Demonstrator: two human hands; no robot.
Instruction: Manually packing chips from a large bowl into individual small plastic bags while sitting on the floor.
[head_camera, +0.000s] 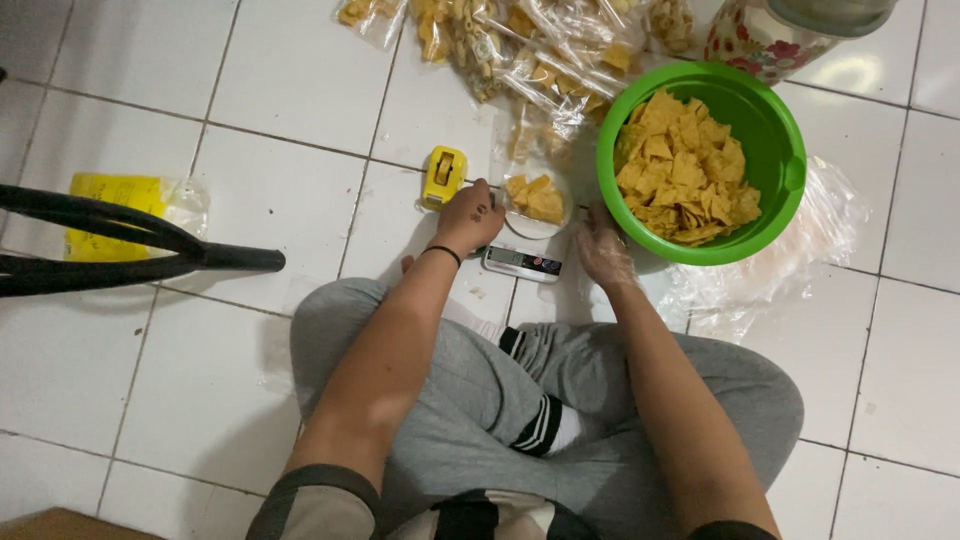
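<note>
Chips (535, 198), a small heap of pale yellow, roughly square pieces, sit on the white round platform of a kitchen scale (522, 262) just in front of your crossed legs. They look light, stiff and brittle, so pinch them loosely by their flat faces or scoop from underneath rather than squeezing. Your left hand (468, 215) is curled at the heap's left edge, fingers bent down onto the platform rim; whether it pinches a chip is hard to tell from above. Your right hand (603, 250), seemingly in a thin clear glove, rests half-open on the floor between the scale and the green bowl (790, 150), holding nothing. That bowl, just right of the scale, is heaped with the same chips. A yellow tape dispenser (443, 176) lies left of the heap. Farther off, sealed clear bags of chips (520, 50) are piled on the tiles.
</note>
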